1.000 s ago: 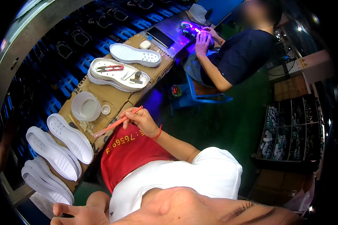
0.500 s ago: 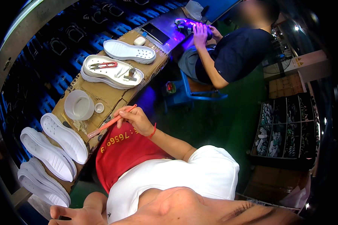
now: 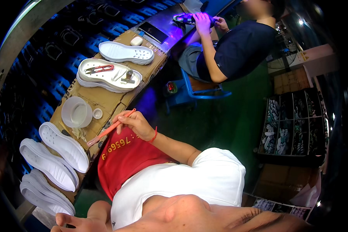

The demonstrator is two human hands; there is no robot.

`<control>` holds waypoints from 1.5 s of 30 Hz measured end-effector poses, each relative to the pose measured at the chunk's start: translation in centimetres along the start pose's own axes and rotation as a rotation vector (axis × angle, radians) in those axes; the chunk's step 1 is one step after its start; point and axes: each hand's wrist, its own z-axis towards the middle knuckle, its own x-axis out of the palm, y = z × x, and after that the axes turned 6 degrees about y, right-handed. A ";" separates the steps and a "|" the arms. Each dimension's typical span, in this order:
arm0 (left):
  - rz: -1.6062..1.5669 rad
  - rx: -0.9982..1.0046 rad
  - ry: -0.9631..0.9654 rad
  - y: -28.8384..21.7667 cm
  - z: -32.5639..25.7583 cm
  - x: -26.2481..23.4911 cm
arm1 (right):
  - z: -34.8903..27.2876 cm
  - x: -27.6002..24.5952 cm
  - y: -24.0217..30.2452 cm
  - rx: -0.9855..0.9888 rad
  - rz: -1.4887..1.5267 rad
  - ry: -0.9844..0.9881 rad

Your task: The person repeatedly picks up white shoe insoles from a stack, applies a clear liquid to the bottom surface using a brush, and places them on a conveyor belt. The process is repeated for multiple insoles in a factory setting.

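Cardboard-covered desk (image 3: 104,101) runs along the 9–12 o'clock side, green floor at 3. Right hand (image 3: 137,124) pinches a thin pink brush (image 3: 111,128), its tip pointing toward 8 o'clock past the desk edge. White bowl (image 3: 77,111) sits just beside it at 10. Left hand (image 3: 78,223) at 7 o'clock, fingers curled; what it holds I cannot tell. White shoe soles (image 3: 52,162) stacked at 8. Another person (image 3: 236,46) works at 1 o'clock.
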 end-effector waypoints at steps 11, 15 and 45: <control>-0.009 -0.008 0.003 0.3 0.0 0.3 | 0.1 -0.1 -0.3 0.041 0.083 0.021; -0.012 -0.006 -0.003 0.3 0.1 0.4 | 0.0 -0.2 -0.2 0.042 0.083 0.009; -0.045 -0.023 0.011 -2.0 1.0 0.6 | 0.3 -0.3 -0.6 0.060 0.119 0.030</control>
